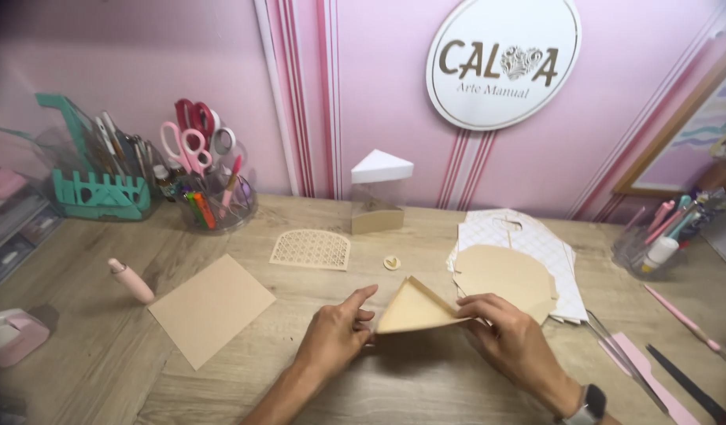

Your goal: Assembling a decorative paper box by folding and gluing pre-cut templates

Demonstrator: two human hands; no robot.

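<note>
Tan card wedge-shaped tray (416, 308), up off the wooden desk (245, 378), pinched at both ends: left hand (335, 334) gripping one corner, right hand (511, 340) the other; beige cut-out (504, 275) just beside.

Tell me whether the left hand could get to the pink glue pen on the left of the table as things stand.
Probably yes. The left hand rests at the beige triangular tray, and only the flat tan card sheet lies between it and the pink glue pen; nothing upright blocks the way.
</note>
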